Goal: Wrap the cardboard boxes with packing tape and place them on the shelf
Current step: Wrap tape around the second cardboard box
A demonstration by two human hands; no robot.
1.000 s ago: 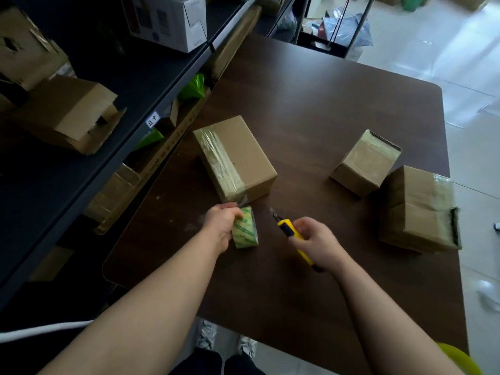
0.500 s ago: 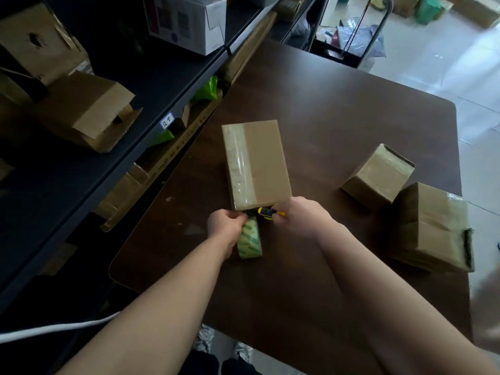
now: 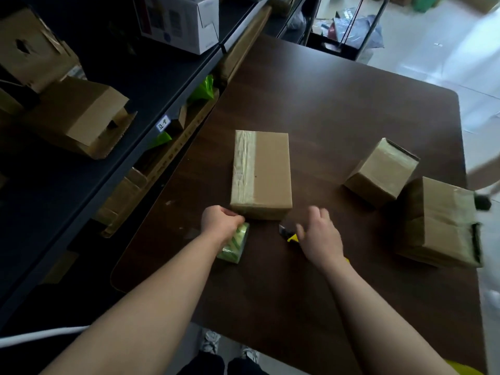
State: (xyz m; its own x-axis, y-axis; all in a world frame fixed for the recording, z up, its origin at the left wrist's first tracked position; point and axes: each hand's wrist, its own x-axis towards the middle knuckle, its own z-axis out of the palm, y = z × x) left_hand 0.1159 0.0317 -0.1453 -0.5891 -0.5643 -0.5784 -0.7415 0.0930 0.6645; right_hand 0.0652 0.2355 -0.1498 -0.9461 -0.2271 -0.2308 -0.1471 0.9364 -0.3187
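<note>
A cardboard box (image 3: 270,171) lies flat in the middle of the dark table (image 3: 338,109), with a strip of clear tape along its left side. My left hand (image 3: 220,224) grips the greenish roll of packing tape (image 3: 234,246) just in front of the box's near left corner. My right hand (image 3: 320,238) hovers with loose, spread fingers over a yellow utility knife (image 3: 290,236), which lies on the table near the box's right corner. The hand is blurred and covers most of the knife.
Two more taped boxes stand at the right, a small one (image 3: 381,171) and a larger one (image 3: 441,223) by the table edge. The dark shelf (image 3: 151,85) on the left holds open cardboard boxes (image 3: 78,115) and a white carton (image 3: 178,20). A cart (image 3: 349,31) stands behind the table.
My right hand drew back from the box's near edge and moved right; its fingers opened and the knife now lies on the table. My left hand stayed on the tape roll.
</note>
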